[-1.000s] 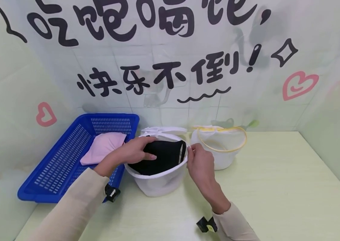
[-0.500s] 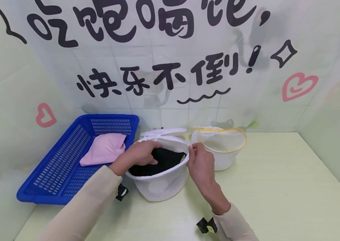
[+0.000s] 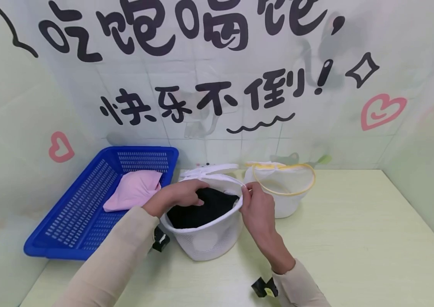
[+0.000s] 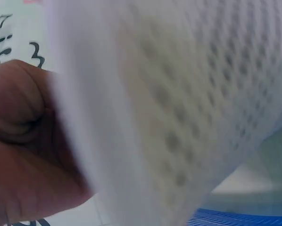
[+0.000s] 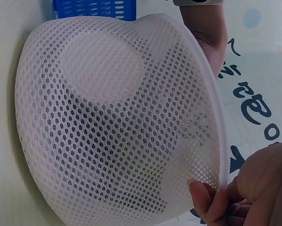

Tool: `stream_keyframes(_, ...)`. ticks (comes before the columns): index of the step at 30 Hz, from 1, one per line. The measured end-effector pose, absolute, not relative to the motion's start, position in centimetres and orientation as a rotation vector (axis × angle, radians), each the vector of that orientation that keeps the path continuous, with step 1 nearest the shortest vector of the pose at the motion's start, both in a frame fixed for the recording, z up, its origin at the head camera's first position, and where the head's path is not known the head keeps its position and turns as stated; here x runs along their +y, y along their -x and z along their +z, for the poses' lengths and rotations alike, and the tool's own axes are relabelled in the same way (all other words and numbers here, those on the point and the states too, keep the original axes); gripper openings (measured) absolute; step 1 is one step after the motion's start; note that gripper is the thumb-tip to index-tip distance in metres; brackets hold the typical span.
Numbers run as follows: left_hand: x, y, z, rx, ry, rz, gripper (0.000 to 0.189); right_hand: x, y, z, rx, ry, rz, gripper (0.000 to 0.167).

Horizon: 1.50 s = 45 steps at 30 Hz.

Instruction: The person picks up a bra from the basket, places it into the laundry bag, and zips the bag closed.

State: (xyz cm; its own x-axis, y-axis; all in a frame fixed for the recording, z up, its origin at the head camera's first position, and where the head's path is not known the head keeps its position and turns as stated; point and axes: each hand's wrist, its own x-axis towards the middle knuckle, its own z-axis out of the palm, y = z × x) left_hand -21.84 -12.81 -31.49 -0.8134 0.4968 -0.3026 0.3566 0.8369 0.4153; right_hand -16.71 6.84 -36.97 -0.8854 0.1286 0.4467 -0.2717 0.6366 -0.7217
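A white mesh laundry bag [image 3: 209, 245] with a zipped rim stands on the table, its mouth spread and its lid folded back. Inside lies a folded black cloth [image 3: 201, 213], dark through the mesh in the right wrist view. My left hand [image 3: 184, 192] reaches over the bag's left rim and holds the cloth between thumb and fingers; some fingertips are hidden. My right hand [image 3: 258, 209] pinches the right side of the rim, thumb and fingers [image 5: 211, 200] closed on the zip edge. In the left wrist view the bag's mesh wall [image 4: 178, 94] fills most of the frame.
To the left is a blue perforated basket [image 3: 74, 213] with a folded pink cloth [image 3: 134, 189] in it. Behind my right hand stands a second white mesh bag [image 3: 287, 204] with a yellow rim, mouth open. A printed wall sheet [image 3: 217, 128] closes off the back.
My left hand has moved right and down into the bag, and the black cloth sits lower, its pale strip gone from sight. The bag's front has tipped slightly down; my right hand keeps its pinch.
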Motion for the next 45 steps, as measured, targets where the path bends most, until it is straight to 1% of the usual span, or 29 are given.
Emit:
stream_keyframes(3,-13.3,22.0,-31.8,2.566,-0.595,0.555,0.048,6.7,16.6,-37.0,-2.410,-0.113,1.154,0.010)
stream_keyframes(6,-13.2,22.1,-31.9,2.558,-0.565,0.534,0.045,6.6,16.5,-36.9,-2.415,-0.115,1.138,0.010)
stream_keyframes(10,-12.6,22.0,-31.9,2.604,-0.544,0.396,0.040,6.7,16.4,-36.7,-2.419,-0.117,1.129,0.009)
stream_keyframes(14,-11.8,21.3,-31.8,2.734,-0.446,0.220,0.038,6.9,16.4,-36.6,-2.428,-0.131,1.129,0.009)
stream_keyframes(17,-11.4,20.6,-31.7,2.867,-0.359,0.093,0.030,7.1,16.5,-36.6,-2.434,-0.135,1.134,0.009)
stream_keyframes(20,-11.1,20.1,-31.7,2.979,-0.326,-0.007,0.022,7.3,16.5,-36.5,-2.443,-0.124,1.151,0.009)
stream_keyframes(24,-11.2,19.9,-31.6,3.082,-0.325,-0.039,0.025,7.6,16.5,-36.5,-2.465,-0.095,1.173,0.010)
stream_keyframes(28,-12.0,19.9,-31.5,3.153,-0.325,0.004,0.034,7.8,16.6,-36.5,-2.502,-0.069,1.191,0.011)
stream_keyframes(32,-12.8,20.3,-31.4,3.128,-0.303,0.107,0.036,8.0,16.7,-36.5,-2.528,-0.052,1.195,0.011)
stream_keyframes(40,-14.9,21.5,-30.8,3.122,-0.164,0.432,0.023,8.1,16.8,-36.4,-2.536,-0.057,1.196,0.012)
stream_keyframes(45,-16.2,22.7,-30.3,3.108,-0.091,0.817,0.023,8.1,16.9,-36.4,-2.541,-0.051,1.191,0.011)
